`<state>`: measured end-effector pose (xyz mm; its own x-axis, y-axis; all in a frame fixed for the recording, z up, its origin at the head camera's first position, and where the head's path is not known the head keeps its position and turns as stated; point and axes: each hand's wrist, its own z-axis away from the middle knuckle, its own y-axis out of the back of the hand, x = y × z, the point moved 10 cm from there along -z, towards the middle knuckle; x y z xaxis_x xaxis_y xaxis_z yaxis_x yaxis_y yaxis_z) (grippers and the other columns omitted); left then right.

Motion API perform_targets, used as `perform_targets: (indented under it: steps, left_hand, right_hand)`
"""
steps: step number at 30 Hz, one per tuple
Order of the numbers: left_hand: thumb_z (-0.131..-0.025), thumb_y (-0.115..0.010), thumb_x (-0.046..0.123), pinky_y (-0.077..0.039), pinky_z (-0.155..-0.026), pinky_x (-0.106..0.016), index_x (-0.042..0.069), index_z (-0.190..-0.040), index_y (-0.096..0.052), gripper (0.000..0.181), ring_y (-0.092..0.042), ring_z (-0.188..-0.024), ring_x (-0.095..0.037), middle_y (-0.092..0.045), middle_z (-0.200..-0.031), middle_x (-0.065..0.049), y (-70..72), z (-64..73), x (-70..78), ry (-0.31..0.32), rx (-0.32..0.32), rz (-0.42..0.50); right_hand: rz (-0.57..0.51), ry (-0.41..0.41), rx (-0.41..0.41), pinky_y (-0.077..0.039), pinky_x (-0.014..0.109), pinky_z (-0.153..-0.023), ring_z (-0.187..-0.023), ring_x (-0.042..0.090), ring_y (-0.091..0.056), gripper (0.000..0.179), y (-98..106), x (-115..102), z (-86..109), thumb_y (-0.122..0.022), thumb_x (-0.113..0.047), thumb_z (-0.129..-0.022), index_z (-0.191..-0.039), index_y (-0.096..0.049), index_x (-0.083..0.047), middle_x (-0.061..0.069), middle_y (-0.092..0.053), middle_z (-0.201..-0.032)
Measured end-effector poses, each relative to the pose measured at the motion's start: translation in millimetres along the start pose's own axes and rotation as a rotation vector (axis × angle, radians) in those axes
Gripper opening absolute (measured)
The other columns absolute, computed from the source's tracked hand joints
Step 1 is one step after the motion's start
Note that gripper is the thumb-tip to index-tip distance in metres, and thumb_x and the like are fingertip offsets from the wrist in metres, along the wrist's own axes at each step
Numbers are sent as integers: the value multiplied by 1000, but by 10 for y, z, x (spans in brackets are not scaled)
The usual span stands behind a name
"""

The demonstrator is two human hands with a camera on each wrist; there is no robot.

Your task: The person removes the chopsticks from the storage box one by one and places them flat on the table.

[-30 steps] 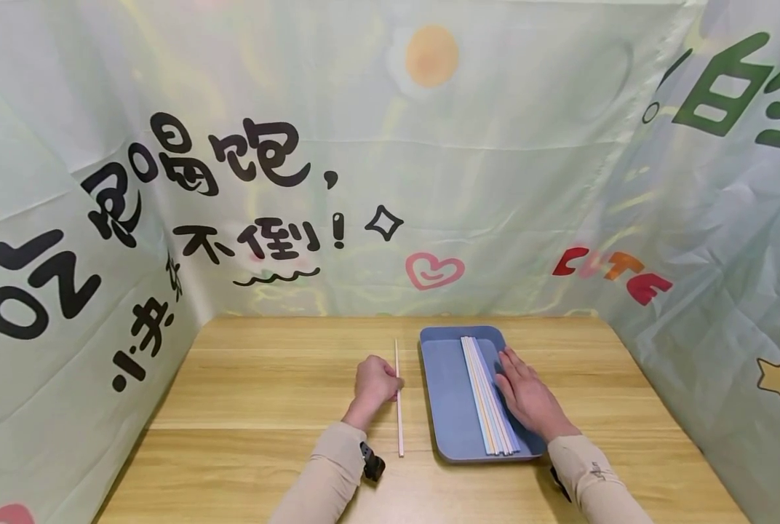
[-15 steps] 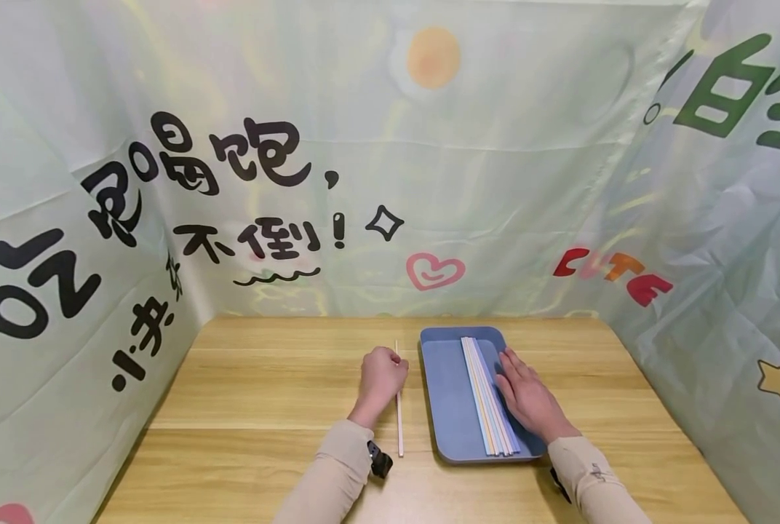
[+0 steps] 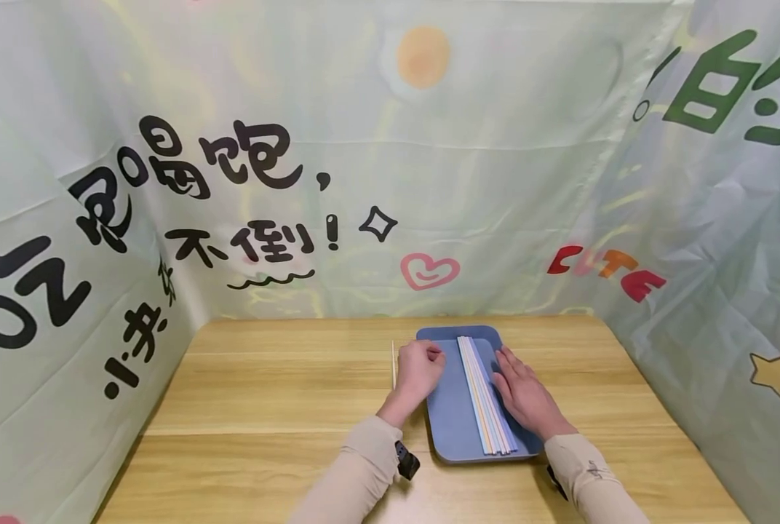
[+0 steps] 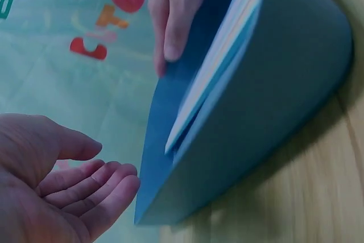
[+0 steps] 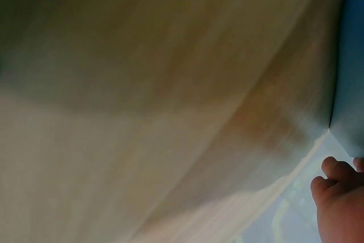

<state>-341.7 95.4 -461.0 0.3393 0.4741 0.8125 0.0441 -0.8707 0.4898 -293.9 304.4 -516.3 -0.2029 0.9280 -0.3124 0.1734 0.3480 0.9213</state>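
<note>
My left hand (image 3: pixel 420 370) is over the left edge of the blue tray (image 3: pixel 444 407), its fingers loosely bent. In the left wrist view nothing lies between the thumb and fingers of that left hand (image 4: pixel 74 183). A single thin, straw-like stick (image 3: pixel 394 364) lies on the table left of the tray, partly hidden by the hand. Inside the tray, several pale striped sticks (image 3: pixel 484 397) lie side by side in a lengthwise bundle. My right hand (image 3: pixel 527 393) rests along the tray's right side with its fingers straight, close beside the bundle.
The wooden table (image 3: pixel 265 407) meets a printed cloth (image 3: pixel 337 175) at the back and both sides. In the left wrist view the tray's outer wall (image 4: pixel 273 95) rises beside the left fingertips.
My left hand has left the single stick on the table and moved right to the tray's left edge. My right hand has kept its place; the head view has shifted slightly.
</note>
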Motion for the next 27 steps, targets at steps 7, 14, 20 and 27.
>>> perform_targets:
  steps: [7, 14, 20, 27]
  left_hand:
    - [-86, -75, 1, -54, -62, -20, 4, -79, -81, 10, -68, -70, -11, -77, -77, -4, -333, 32, -28, 98, -62, -44]
    - [-83, -80, 5, -26, -47, -19, 4, -59, -67, 28, -33, -51, -6, -44, -52, 7, -549, 99, -112, 212, -118, 1]
    - [-84, -86, 14, -51, -60, -26, 2, -80, -80, 14, -61, -67, -16, -73, -71, -7, -603, 140, -147, 264, -104, -58]
    - [-83, -87, 11, -59, -68, -31, 1, -88, -80, 14, -66, -76, -16, -76, -82, -7, -686, 178, -233, 314, -82, -18]
  right_hand:
    - [9, 1, 5, -35, 64, -123, -150, 48, -40, 54, -3, 0, 0, -47, -24, -113, -156, -41, 9, 29, -36, -165]
    - [4, 8, 15, -35, 64, -123, -150, 48, -42, 53, -15, 9, -2, -47, -22, -113, -155, -41, 9, 30, -37, -165]
    - [9, 16, 23, -36, 64, -122, -149, 48, -43, 52, -15, 5, -2, -47, -21, -113, -155, -43, 9, 29, -38, -164]
    - [17, 24, 35, -38, 65, -121, -147, 49, -44, 51, 7, -19, -3, -48, -19, -112, -153, -44, 10, 30, -40, -163]
